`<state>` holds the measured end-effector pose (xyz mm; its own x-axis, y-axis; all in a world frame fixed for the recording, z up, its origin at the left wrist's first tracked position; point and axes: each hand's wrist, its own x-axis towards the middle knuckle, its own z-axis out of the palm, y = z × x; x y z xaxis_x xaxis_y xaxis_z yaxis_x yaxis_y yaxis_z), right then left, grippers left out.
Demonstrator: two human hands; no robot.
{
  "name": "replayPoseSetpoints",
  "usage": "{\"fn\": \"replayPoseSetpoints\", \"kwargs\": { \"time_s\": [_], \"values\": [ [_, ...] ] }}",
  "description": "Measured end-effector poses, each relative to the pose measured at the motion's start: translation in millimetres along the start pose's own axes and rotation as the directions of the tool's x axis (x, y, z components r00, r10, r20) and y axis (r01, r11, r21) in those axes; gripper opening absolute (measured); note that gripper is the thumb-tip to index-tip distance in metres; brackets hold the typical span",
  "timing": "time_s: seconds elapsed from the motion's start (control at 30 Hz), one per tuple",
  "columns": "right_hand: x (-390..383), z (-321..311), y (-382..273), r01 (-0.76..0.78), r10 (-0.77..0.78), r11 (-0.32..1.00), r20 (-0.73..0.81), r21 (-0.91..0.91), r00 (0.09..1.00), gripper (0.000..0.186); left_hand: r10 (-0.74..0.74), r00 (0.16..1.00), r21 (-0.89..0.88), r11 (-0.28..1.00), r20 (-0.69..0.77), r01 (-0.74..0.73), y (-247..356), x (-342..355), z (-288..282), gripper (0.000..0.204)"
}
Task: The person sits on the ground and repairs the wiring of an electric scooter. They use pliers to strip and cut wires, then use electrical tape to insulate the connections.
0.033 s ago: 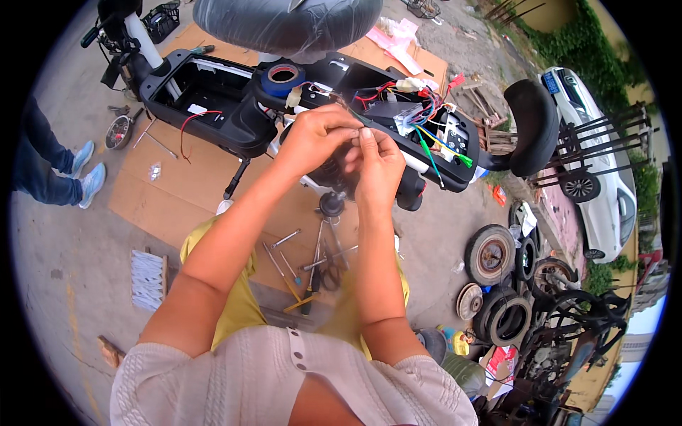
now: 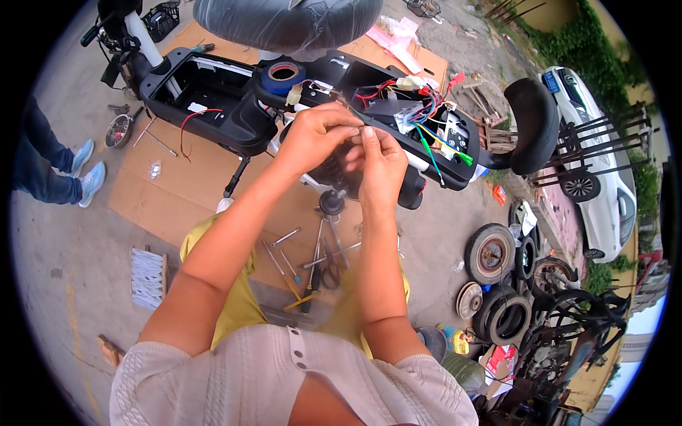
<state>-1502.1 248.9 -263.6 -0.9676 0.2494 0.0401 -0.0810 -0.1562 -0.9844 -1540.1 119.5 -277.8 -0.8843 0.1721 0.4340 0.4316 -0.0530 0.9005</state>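
Note:
Both my hands meet over the opened frame of a black electric scooter [image 2: 245,135]. My left hand [image 2: 316,138] is closed, thumb and forefinger pinching a thin dark wire [image 2: 352,110] that runs up toward the frame. Beside it, almost touching, my right hand [image 2: 380,160] pinches at the same spot; the wire's end is hidden between the fingertips. A roll of blue tape [image 2: 283,77] lies on the frame just beyond my left hand. Coloured wires with connectors [image 2: 426,106] spill from the open compartment to the right, around a silver box [image 2: 391,110].
A plastic-wrapped seat [image 2: 288,25] is tilted up behind the frame. Wrenches and other tools [image 2: 312,270] lie on cardboard [image 2: 170,195] below my hands. At left stands another person in jeans [image 2: 46,156]. Old tyres [image 2: 490,253] and a white car [image 2: 590,142] are on the right.
My right hand has shifted very slightly to the right. Both hands keep their pinch, and nothing else visibly differs.

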Motion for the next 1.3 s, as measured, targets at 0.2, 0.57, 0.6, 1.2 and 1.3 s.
{"fn": "replayPoseSetpoints", "kwargs": {
  "time_s": [0.2,0.57,0.6,1.2,1.3],
  "values": [
    [-6,-7,-4,0.217,-0.210,0.959,0.054,-0.181,0.976,0.023,-0.144,0.990,-0.116,0.983,0.009,0.144,4,0,-1,0.012],
    [6,-12,5,0.589,-0.556,0.670,0.219,-0.453,0.802,0.008,-0.083,0.990,-0.067,0.994,0.111,0.091,-2,6,-10,0.007],
    [7,-12,6,0.601,-0.567,0.653,0.228,-0.460,0.792,0.008,-0.070,0.991,-0.034,0.997,0.113,0.074,-2,6,-11,0.007],
    [-2,-12,-7,0.604,-0.570,0.592,0.253,-0.533,0.782,0.013,-0.052,0.987,0.076,0.996,0.149,0.041,1,9,-9,0.005],
    [1,-15,-2,0.610,-0.583,0.559,0.257,-0.562,0.771,0.015,-0.079,0.986,0.054,0.996,0.148,0.071,3,5,-9,0.008]
  ]
}}
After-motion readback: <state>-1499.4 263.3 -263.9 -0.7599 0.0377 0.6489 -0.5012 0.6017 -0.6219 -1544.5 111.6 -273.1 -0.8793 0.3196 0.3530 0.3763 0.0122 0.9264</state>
